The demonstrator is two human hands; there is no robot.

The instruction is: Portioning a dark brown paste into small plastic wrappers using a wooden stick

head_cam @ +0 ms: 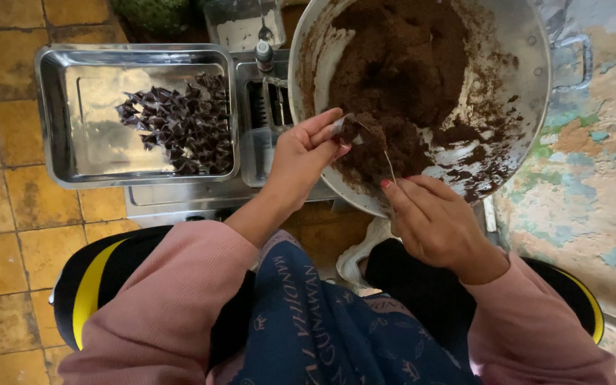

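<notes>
left hand [306,153] pinches a small clear wrapper [338,127] at the rim of the big dented metal bowl [529,85] of crumbly dark brown paste [401,64]. right hand [433,217] grips a thin spoon [383,150], its tip at the wrapper. glossy dark folded packets [183,121] fill a steel tray [58,93].

Tray [58,107] with the wrapped pieces [180,121] sits way left of both grips, big pan [522,93] of paste [401,64] right behind them.
</notes>
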